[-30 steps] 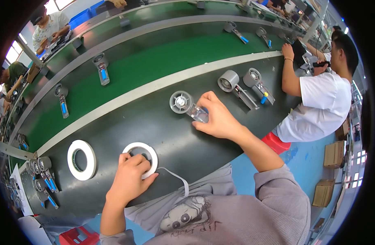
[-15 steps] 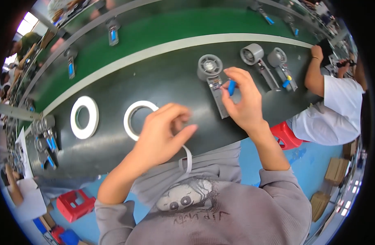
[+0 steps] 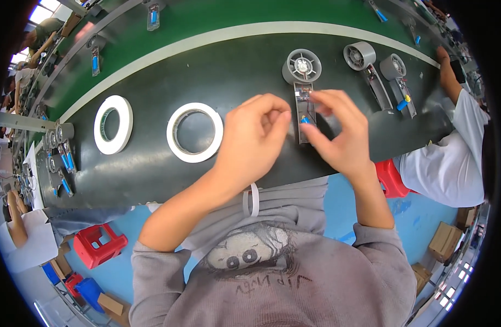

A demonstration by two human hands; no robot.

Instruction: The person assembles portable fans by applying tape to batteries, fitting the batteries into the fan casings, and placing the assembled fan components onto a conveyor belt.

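Observation:
A grey fan-shaped part (image 3: 301, 66) lies in front of me, its long open handle (image 3: 303, 133) pointing toward me with small electronics inside. My right hand (image 3: 346, 128) is at the right side of this handle, thumb and fingers apart. A blue cylindrical cell (image 3: 306, 119) with a yellowish end sits at the handle, by the right thumb tip; whether the thumb touches it is unclear. My left hand (image 3: 253, 139) hovers just left of the handle. Its fingers are curled, thumb against index, and anything between them is hidden.
Two white tape rolls (image 3: 195, 155) (image 3: 114, 147) lie to the left. Two more fan parts (image 3: 359, 56) (image 3: 393, 67) are at the right, several others (image 3: 65, 132) at the far left. Beyond a pale rail runs a green belt (image 3: 207, 19). A person in white (image 3: 441, 169) sits at right.
The blue cell, between my right fingers before, is now at the handle, and those fingers have spread. My left hand has moved right, toward the handle, its fingers curling in. The view has shifted.

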